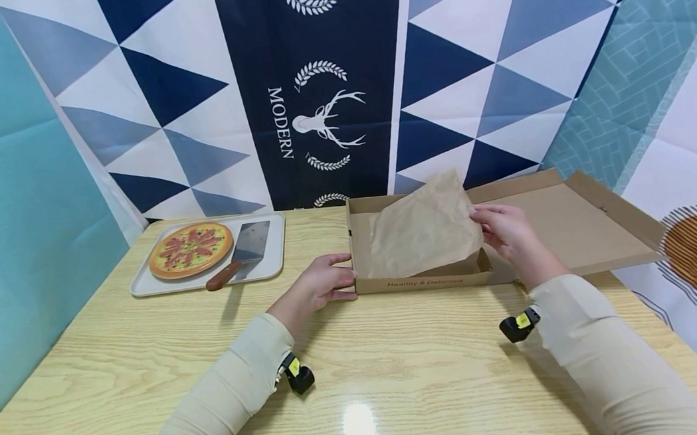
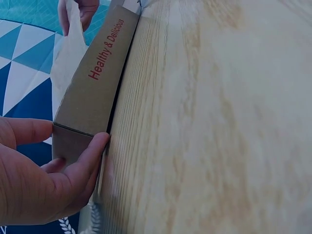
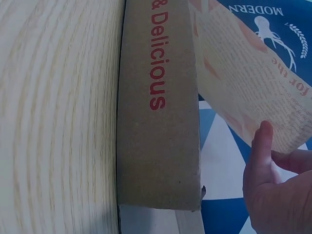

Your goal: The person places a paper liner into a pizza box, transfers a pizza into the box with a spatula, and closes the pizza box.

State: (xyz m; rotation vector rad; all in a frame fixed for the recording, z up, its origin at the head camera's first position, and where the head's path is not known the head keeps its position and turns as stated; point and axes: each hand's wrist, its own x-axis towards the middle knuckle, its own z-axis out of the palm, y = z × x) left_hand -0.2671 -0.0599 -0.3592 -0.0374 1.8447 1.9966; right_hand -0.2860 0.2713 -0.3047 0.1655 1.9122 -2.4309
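Observation:
An opened cardboard pizza box [image 1: 424, 282] stands on the table, its lid [image 1: 582, 223] folded out to the right. Above the box's inside hangs a sheet of brown paper [image 1: 427, 229], raised and tilted, its right edge pinched by my right hand [image 1: 508, 234]. Print shows on the paper's underside [image 3: 253, 73] in the right wrist view. My left hand [image 1: 322, 282] touches the box's left end with fingers spread and fairly straight. In the left wrist view, that hand's fingers [image 2: 87, 156] lie against the box's front left corner.
To the left, a white tray [image 1: 273, 262] holds a pizza [image 1: 191, 250] and a pizza server [image 1: 251, 240] whose wooden handle [image 1: 224, 275] sticks out over the tray's front rim. A patterned cloth [image 1: 321, 59] hangs behind the wooden table [image 1: 124, 377].

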